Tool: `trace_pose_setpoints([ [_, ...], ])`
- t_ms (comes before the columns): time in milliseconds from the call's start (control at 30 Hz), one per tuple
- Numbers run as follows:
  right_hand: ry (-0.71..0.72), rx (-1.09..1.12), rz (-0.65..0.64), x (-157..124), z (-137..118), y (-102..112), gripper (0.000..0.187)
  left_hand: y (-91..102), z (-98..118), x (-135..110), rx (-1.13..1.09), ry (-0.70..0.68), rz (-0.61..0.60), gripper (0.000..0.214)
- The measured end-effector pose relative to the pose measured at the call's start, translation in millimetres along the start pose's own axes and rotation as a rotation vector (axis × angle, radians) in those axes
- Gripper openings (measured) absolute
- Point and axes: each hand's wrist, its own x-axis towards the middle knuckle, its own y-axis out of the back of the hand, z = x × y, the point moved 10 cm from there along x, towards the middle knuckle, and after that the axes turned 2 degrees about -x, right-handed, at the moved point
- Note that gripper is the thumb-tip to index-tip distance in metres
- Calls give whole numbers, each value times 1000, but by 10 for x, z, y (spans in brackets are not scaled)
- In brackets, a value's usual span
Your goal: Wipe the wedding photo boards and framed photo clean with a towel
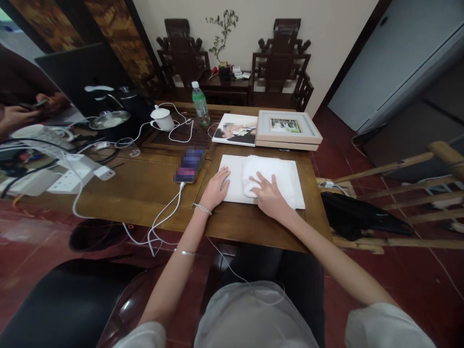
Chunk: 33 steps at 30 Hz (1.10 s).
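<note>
A flat white panel (232, 186) lies on the wooden table in front of me. On its right half rests a folded white cloth (259, 166), soft and slightly fluffy at the edges. My right hand (268, 195) lies on the cloth with its fingers spread. My left hand (216, 187) rests on the panel's left edge, fingers stretched out and holding nothing. Part of the cloth and the panel's lower edge are hidden under my right hand. Left of my left hand is a smartphone (190, 165) with a white cable plugged into it.
Behind the panel lie a photo panel (237, 129) and a framed picture (304, 126). A green-labelled bottle (201, 104) and a lidded white cup (162, 118) stand at the back. Power strips (74, 174) and tangled cables fill the left, where another person's hands (50, 104) show.
</note>
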Motion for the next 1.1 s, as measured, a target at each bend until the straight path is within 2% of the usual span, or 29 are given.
trace_pose_setpoints([
  [167,103,23,-40,-387,-365,20,45,-3,24,6,10,-3,-10,37],
  [300,143,69,-79,-452,-406,55,46,6,24,8,6,3,-10,37],
  [500,91,78,-36,-150,-156,79,48,3,-2,4,-16,7,-7,35],
  [667,20,41,-64,196,98,11,46,-4,-14,3,-20,15,-9,35],
  [800,-21,25,-34,291,170,-18,47,4,4,2,-17,12,-9,35],
  [933,-20,-7,-7,126,25,-35,46,10,8,1,-24,13,-7,36],
  [1100,70,67,-34,-271,-264,38,48,2,7,5,-24,10,-15,36],
])
